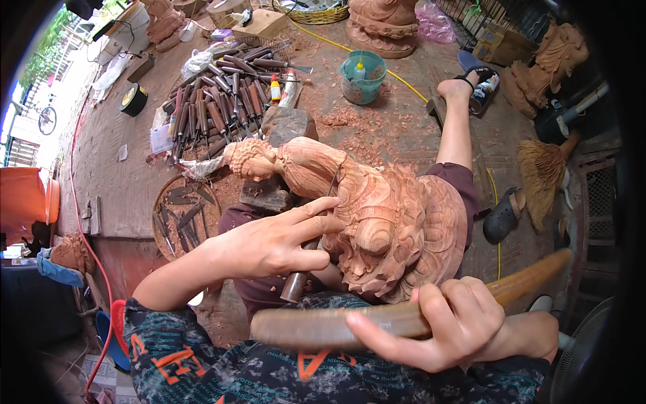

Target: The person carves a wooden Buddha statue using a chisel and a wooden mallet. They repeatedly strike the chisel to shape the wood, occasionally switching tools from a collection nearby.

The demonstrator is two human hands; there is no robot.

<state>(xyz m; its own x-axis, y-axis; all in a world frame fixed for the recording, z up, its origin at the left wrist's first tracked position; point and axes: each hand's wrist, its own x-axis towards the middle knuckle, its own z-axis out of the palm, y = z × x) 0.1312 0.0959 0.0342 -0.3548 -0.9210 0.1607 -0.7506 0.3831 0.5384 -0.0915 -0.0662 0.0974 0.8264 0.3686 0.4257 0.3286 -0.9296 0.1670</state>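
A carved reddish wooden statue (377, 215) lies across my lap, its curly-haired head to the left and its broad, layered base to the right. My left hand (279, 246) is closed around a carving chisel (294, 287), whose thin blade reaches the statue's robe near the shoulder. The fingertips rest close to the carved surface, and the handle's butt points toward me. In my right hand (457, 326) is a long, slightly curved wooden mallet (296, 328), gripped around its middle with the index finger laid along it. Its thick end is just below the chisel butt, apart from it.
Many chisels (219, 101) are heaped at the far left, near a round tray (161, 222) of blades. Wooden blocks (266, 195) lie beneath the statue's head. Beyond are a green bucket (362, 87) and a yellow cord (397, 75). A broom (538, 175) lies right.
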